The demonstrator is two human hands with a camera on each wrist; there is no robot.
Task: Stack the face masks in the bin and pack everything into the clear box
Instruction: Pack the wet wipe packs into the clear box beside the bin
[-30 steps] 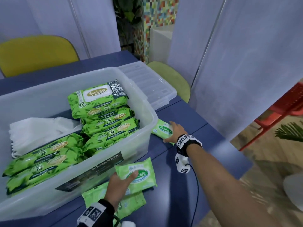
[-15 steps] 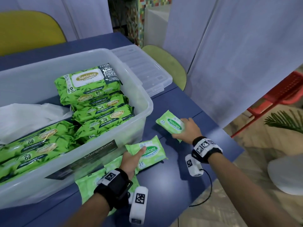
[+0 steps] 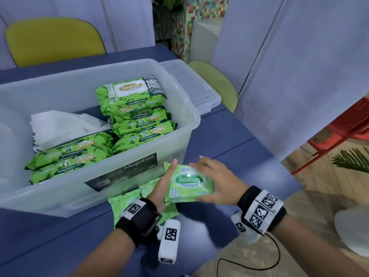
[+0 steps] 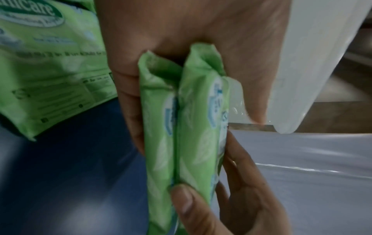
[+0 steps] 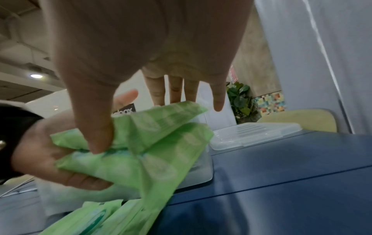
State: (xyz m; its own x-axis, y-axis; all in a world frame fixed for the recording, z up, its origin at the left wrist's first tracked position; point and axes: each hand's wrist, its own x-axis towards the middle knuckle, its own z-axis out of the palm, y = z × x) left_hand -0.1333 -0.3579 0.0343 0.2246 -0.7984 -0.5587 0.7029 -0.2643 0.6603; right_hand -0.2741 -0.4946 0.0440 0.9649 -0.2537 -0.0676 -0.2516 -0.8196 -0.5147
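A: Step?

B: Gathering the loose small wipe packs (image 3: 189, 182) before they go into the clear box (image 3: 95, 80). Two of them are pressed together face to face between both hands, just in front of the box's near wall, off the blue table (image 3: 229, 140).

A: Hands?

B: Left hand (image 3: 161, 186) is palm-up under the left edge, fingers fairly straight, thumb up beside the packs. Right hand (image 3: 217, 180) clamps the right side, thumb pinching the near edge, fingers spread over the top.

A: Masks?

B: The white face masks (image 3: 60, 124) are already inside, at the box's far left, beside the big wipe packs (image 3: 131, 100).

A: Next?

B: My guess: lift the pair over the near rim and set it in a free spot. More small packs (image 3: 123, 202) lie on the table below the left wrist, so those remain. Lid (image 3: 191, 84) sits off to the right of the box.
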